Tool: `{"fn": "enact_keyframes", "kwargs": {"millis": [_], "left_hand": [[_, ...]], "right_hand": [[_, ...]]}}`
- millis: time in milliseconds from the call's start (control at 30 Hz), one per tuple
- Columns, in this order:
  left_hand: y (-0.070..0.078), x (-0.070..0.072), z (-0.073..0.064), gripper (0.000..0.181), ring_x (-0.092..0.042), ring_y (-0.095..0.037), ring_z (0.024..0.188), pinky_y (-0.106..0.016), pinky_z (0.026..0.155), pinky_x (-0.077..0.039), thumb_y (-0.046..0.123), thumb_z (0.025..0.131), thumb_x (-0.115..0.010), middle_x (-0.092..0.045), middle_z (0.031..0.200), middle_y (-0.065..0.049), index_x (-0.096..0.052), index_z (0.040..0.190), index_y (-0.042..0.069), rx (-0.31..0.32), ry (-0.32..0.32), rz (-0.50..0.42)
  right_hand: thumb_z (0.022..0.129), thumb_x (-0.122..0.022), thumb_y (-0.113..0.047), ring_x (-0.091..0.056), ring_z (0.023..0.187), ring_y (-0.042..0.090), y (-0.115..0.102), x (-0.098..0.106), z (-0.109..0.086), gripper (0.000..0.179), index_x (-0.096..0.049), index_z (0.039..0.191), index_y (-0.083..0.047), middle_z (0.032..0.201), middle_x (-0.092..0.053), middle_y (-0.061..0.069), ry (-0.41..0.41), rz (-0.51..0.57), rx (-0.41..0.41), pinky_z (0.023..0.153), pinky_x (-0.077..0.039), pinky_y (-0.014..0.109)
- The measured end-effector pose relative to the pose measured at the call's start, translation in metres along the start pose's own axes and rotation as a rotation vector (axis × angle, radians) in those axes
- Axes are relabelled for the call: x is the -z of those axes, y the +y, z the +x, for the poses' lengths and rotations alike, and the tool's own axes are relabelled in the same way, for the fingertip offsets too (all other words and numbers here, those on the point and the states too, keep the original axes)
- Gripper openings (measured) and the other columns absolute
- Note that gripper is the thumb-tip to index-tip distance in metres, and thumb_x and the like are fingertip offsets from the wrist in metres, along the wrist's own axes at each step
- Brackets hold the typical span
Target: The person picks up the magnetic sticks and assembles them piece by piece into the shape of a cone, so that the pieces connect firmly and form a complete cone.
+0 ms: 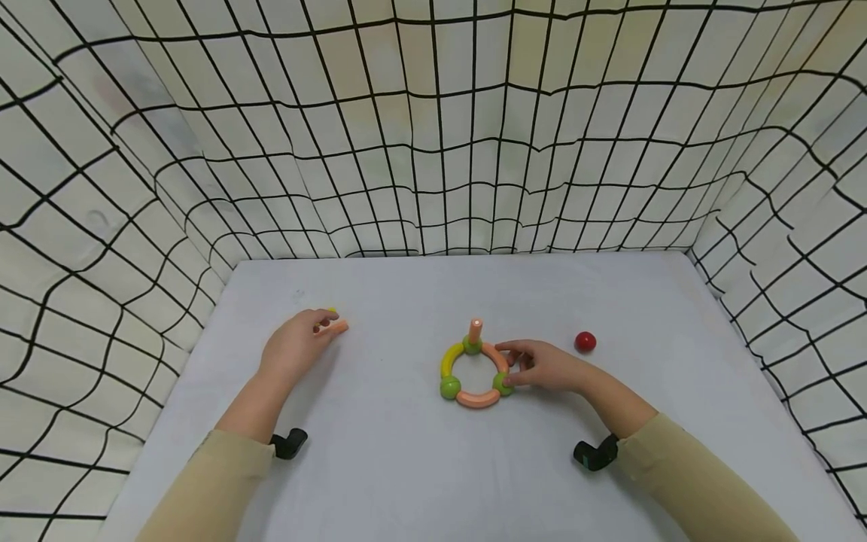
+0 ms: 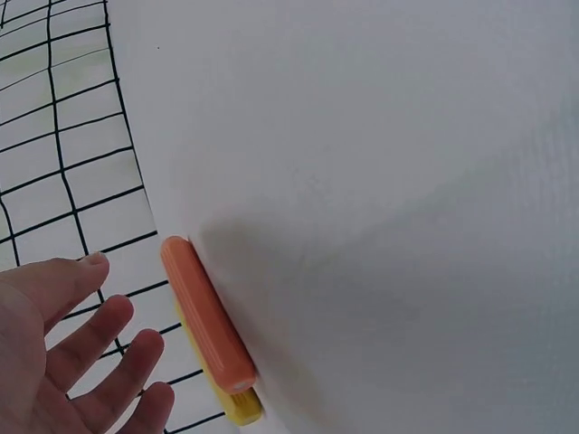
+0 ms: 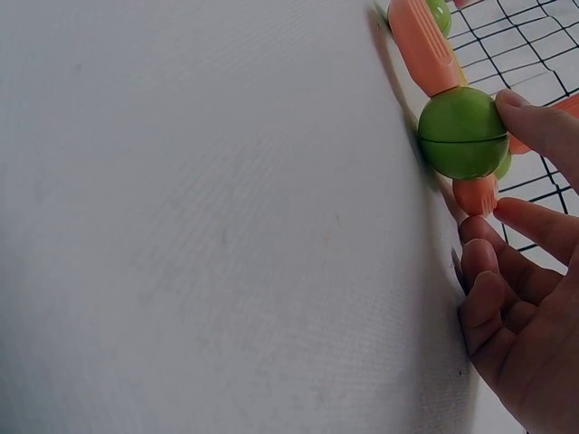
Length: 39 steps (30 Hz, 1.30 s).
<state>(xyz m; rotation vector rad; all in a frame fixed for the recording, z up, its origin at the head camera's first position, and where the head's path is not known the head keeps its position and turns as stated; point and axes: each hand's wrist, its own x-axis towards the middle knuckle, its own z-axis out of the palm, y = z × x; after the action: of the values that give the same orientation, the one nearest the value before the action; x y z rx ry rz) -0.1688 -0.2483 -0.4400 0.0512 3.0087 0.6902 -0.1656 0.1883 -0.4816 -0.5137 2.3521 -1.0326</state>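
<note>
"looking from here, what has the left hand point(image 1: 298, 348) got hold of?"

"nothing. its fingers are spread apart just beside an orange rod point(image 2: 206, 312), with a yellow piece point(image 2: 242, 407) partly hidden behind that."

"and where do those lie?"

"toward the left side of the white table point(image 1: 393, 452), well apart from the toy ring point(image 1: 478, 400) near the middle."

"the right hand point(image 1: 549, 367) is on the ring, isn't it?"

"yes, at its right side. the thumb rests on the near right green ball point(image 1: 503, 384) and the index finger reaches the curved orange piece point(image 1: 497, 357) beyond it, so the two pinch the ring. the other fingers are bent in toward the palm."

"how is the ring put together?"

"three green balls joined by curved pieces: a yellow one point(image 1: 449, 359) on the left, orange ones on the right and along the near edge. from the far green ball point(image 1: 471, 346) an orange stick point(image 1: 476, 329) points upward."

"and the red ball point(image 1: 585, 342)?"

"on the table, near the right hand but apart from it. black netting point(image 1: 515, 11) stands around the far side and both ends."
</note>
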Motion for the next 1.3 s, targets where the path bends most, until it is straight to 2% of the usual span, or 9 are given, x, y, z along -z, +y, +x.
{"fn": "enact_keyframes", "kwargs": {"millis": [367, 600, 733, 1067, 1300], "left_hand": [[-0.011, -0.006, 0.008, 0.05, -0.062, -0.034, 0.11, -0.051, 0.085, -0.049, 0.045, 0.098, -0.059, -0.062, 0.131, -0.016, -0.062, 0.133, 0.01, -0.009, 0.005, 0.092], [-0.008, -0.007, 0.01, 0.04, -0.06, -0.037, 0.115, -0.051, 0.088, -0.049, 0.031, 0.098, -0.063, -0.061, 0.132, -0.019, -0.064, 0.13, 0.008, 0.012, -0.021, 0.13], [-0.008, -0.006, 0.012, 0.036, -0.061, -0.037, 0.112, -0.05, 0.086, -0.049, 0.026, 0.098, -0.064, -0.063, 0.128, -0.019, -0.065, 0.129, 0.007, 0.014, -0.046, 0.153], [-0.01, -0.01, 0.021, 0.032, -0.063, -0.032, 0.1, -0.048, 0.084, -0.049, 0.027, 0.099, -0.063, -0.067, 0.118, -0.017, -0.068, 0.124, 0.008, -0.022, -0.074, 0.194], [-0.008, -0.011, 0.023, 0.03, -0.061, -0.031, 0.095, -0.047, 0.082, -0.049, 0.021, 0.098, -0.064, -0.065, 0.12, -0.019, -0.067, 0.126, 0.009, 0.001, -0.086, 0.205]], "right_hand": [[0.085, -0.078, -0.037, -0.053, 0.087, 0.018, -0.001, 0.001, 0.002, 0.067, -0.053, 0.142, -0.013, 0.108, -0.059, -0.001, -0.009, -0.007, 0.01, 0.074, -0.045, 0.033], [0.084, -0.079, -0.035, -0.052, 0.087, 0.018, -0.003, 0.0, 0.002, 0.066, -0.054, 0.141, -0.014, 0.106, -0.059, 0.0, -0.007, 0.011, -0.01, 0.073, -0.045, 0.031], [0.084, -0.08, -0.034, -0.052, 0.087, 0.019, -0.004, -0.001, 0.002, 0.066, -0.054, 0.141, -0.014, 0.105, -0.059, 0.001, -0.004, 0.018, -0.014, 0.073, -0.044, 0.032], [0.084, -0.079, -0.036, -0.052, 0.085, 0.018, -0.003, 0.0, 0.0, 0.066, -0.054, 0.141, -0.015, 0.105, -0.058, -0.001, 0.003, 0.001, -0.023, 0.071, -0.044, 0.031], [0.084, -0.079, -0.036, -0.052, 0.086, 0.018, -0.001, 0.001, -0.001, 0.066, -0.054, 0.142, -0.015, 0.106, -0.059, -0.001, 0.001, 0.001, -0.004, 0.073, -0.044, 0.031]]}}
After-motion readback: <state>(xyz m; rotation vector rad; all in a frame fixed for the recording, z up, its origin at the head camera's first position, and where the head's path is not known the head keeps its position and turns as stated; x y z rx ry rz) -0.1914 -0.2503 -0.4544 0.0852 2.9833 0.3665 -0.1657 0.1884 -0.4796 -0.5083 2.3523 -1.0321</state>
